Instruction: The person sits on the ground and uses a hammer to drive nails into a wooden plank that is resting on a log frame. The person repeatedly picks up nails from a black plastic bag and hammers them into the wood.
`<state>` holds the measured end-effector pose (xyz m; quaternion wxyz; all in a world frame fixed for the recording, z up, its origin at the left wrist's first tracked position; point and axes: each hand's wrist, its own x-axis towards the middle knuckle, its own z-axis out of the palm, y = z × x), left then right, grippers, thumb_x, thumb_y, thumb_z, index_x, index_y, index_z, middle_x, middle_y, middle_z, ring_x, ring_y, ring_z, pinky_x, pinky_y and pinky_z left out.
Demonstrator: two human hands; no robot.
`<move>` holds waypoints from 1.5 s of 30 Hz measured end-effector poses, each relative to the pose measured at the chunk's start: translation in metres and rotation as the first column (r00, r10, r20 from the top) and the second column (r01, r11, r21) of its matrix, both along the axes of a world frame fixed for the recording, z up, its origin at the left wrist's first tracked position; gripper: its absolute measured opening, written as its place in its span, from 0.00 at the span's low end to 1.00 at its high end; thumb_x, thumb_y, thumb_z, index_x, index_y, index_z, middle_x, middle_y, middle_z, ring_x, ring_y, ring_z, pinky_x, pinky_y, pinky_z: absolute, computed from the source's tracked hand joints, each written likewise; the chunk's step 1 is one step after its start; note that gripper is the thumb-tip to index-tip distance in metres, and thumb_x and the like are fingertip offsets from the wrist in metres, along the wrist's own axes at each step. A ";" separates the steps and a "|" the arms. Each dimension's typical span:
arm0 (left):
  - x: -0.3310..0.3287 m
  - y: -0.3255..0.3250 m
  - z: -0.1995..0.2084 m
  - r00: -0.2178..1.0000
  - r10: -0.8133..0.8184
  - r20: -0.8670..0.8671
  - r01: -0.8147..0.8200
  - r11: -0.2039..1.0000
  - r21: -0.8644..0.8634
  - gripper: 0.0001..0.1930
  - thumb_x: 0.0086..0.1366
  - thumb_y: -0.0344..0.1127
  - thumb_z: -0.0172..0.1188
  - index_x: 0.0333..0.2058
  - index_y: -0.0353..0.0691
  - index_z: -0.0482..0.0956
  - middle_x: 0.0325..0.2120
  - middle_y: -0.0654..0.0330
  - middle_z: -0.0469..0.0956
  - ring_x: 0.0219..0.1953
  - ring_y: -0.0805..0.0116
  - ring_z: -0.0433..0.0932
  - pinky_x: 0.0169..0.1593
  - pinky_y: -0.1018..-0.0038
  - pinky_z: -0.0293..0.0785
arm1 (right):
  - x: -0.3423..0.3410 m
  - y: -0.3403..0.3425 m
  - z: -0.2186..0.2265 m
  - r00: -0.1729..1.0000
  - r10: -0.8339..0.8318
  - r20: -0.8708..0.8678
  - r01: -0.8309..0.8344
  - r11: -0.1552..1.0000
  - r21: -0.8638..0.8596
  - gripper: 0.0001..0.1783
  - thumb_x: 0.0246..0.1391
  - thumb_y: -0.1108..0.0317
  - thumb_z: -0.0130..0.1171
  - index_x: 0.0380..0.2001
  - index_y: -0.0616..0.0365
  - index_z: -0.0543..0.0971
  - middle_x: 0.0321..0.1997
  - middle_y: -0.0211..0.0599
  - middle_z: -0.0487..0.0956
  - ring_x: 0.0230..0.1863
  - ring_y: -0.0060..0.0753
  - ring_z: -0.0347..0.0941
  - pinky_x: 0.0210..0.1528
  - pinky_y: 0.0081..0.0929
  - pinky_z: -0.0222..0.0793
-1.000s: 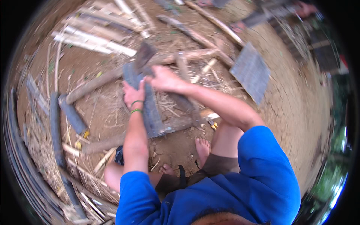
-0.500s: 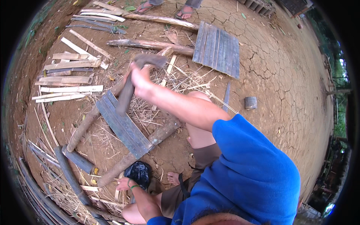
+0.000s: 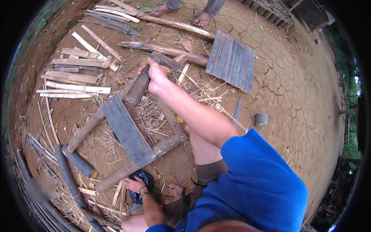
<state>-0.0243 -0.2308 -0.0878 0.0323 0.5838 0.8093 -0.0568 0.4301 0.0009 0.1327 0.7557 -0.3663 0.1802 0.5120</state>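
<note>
My right hand [image 3: 156, 76] is stretched forward, closed around a dark, thick, angled wooden mallet [image 3: 137, 88]. The mallet hangs just beyond a flattened bamboo panel [image 3: 129, 131] laid across two round logs, the near log [image 3: 119, 176] and the far log [image 3: 87, 131]. Nail heads appear to dot the panel's near end. My left hand [image 3: 135, 184], with a green band at the wrist, rests on a black plastic bag [image 3: 143, 193] beside the near log. Its fingers look stretched out, with nothing visible in them.
Split bamboo strips [image 3: 77, 91] lie at the left. A second bamboo panel [image 3: 232, 62] leans on poles [image 3: 166, 50] farther off. A saw blade [image 3: 237, 110] and a tin can [image 3: 261, 120] sit at the right. Another person's sandalled feet [image 3: 203, 18] stand at the far edge.
My left hand has moved from beside the black bag onto it. My right hand still grips the mallet, which was blurred by motion before. The whole view has shifted slightly.
</note>
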 end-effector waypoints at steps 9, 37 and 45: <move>-0.112 0.013 -0.026 0.979 -0.005 0.206 0.045 0.980 -0.194 0.22 0.64 0.48 0.66 0.52 0.44 0.79 0.47 0.46 0.82 0.50 0.43 0.80 0.53 0.52 0.77 | -0.023 -0.003 -0.013 0.852 0.416 0.317 -0.408 0.908 -0.095 0.11 0.63 0.63 0.54 0.27 0.53 0.76 0.23 0.38 0.78 0.29 0.38 0.76 0.39 0.39 0.74; -0.049 -0.013 -0.014 0.913 0.302 0.274 -0.270 0.951 -0.150 0.08 0.58 0.29 0.60 0.34 0.37 0.86 0.38 0.39 0.83 0.43 0.40 0.82 0.50 0.52 0.80 | -0.012 0.004 -0.044 0.800 0.572 0.183 -0.595 0.797 0.109 0.07 0.69 0.69 0.52 0.36 0.61 0.72 0.25 0.34 0.71 0.27 0.30 0.70 0.32 0.29 0.75; -0.042 -0.007 -0.004 0.896 0.345 0.281 -0.316 0.938 -0.143 0.09 0.61 0.28 0.58 0.36 0.33 0.85 0.38 0.37 0.82 0.45 0.41 0.83 0.51 0.53 0.80 | -0.032 0.008 -0.026 0.868 0.492 0.064 -0.496 0.866 0.064 0.11 0.70 0.65 0.51 0.33 0.58 0.69 0.24 0.33 0.71 0.24 0.30 0.70 0.28 0.29 0.75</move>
